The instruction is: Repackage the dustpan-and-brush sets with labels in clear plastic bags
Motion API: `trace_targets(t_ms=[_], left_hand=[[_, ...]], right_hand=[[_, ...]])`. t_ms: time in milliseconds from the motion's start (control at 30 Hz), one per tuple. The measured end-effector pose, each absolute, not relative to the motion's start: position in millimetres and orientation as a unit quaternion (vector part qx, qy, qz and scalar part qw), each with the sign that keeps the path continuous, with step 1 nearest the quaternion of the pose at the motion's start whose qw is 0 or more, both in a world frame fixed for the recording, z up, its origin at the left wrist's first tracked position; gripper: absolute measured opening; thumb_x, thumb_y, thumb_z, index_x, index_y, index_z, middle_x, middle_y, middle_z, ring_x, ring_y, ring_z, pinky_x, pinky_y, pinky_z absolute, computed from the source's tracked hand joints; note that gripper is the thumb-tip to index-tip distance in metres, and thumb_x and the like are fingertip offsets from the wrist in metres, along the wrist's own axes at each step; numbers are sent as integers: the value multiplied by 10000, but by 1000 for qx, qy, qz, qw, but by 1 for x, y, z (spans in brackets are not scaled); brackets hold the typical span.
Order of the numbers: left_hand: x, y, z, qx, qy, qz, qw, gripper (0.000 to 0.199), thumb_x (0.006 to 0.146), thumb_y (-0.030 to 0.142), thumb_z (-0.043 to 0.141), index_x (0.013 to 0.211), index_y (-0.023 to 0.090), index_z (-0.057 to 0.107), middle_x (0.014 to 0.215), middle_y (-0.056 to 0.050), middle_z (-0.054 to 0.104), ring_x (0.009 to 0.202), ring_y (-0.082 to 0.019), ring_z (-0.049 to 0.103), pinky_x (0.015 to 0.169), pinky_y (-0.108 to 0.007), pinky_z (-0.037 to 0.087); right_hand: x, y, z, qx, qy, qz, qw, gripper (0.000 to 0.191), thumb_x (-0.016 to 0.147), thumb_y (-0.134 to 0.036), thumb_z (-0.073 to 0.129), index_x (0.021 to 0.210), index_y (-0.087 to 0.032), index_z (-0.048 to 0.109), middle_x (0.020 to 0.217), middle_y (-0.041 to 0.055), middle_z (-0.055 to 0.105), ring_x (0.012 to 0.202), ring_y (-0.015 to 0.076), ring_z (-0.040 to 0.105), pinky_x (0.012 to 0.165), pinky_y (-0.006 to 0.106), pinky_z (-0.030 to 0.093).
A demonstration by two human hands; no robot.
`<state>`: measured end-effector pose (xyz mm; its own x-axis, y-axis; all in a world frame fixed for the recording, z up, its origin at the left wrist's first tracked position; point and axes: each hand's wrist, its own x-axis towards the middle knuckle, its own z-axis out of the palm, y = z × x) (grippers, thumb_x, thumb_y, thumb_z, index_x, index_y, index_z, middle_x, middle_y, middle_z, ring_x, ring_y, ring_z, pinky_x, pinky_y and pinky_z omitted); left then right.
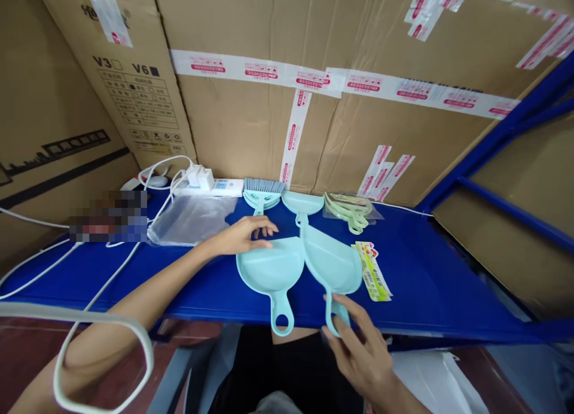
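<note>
Two light-blue dustpans lie side by side at the front of the blue table. My right hand [359, 342] grips the handle of the right dustpan [334, 261], which is angled with its pan toward the back. Beside it rests the left dustpan [271, 267], its ring handle jutting past the table edge. My left hand [246, 235] hovers at that pan's upper left edge, fingers apart; whether it touches the rim I cannot tell. Behind them are a third dustpan [302, 203] and a small brush [262, 193] with grey bristles.
On the blue table [430, 276] lie green dustpans in clear wrap [347, 208], printed label cards [374, 273] and clear plastic bags [192, 217]. A power strip [228, 187] with white cables stands at the back left. Cardboard walls enclose the back; a blue metal frame [475, 157] is at right.
</note>
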<state>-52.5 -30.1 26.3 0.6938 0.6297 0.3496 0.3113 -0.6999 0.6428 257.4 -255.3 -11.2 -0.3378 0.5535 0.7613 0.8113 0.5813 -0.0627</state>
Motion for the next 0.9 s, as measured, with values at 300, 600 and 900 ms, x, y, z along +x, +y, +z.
trace_targets(t_ms=[300, 600, 900], left_hand=[[-66, -20, 20, 919, 266, 210, 203, 257, 964, 320, 735, 1207, 272, 806, 1238, -102, 753, 1228, -304, 645, 1134, -450, 459], [-59, -29, 24, 921, 230, 213, 233, 271, 937, 311, 767, 1204, 297, 810, 1244, -89, 773, 1212, -290, 678, 1117, -433, 488], [-71, -22, 22, 934, 243, 176, 195, 334, 969, 202, 669, 1269, 303, 776, 1331, -70, 765, 1282, -282, 670, 1119, -452, 502]], right_hand=[[265, -250, -13, -420, -823, -175, 340, 151, 960, -126, 705, 1082, -213, 727, 1220, 154, 792, 985, 285, 809, 812, 397, 700], [272, -241, 8, -399, -869, -121, 266, 177, 978, -179, 675, 1134, -227, 745, 1297, 124, 782, 1094, 322, 751, 872, 492, 674], [308, -156, 42, -455, -831, 2, 320, 153, 1060, -273, 620, 1067, -232, 768, 1127, 86, 811, 1057, 261, 723, 1024, 494, 575]])
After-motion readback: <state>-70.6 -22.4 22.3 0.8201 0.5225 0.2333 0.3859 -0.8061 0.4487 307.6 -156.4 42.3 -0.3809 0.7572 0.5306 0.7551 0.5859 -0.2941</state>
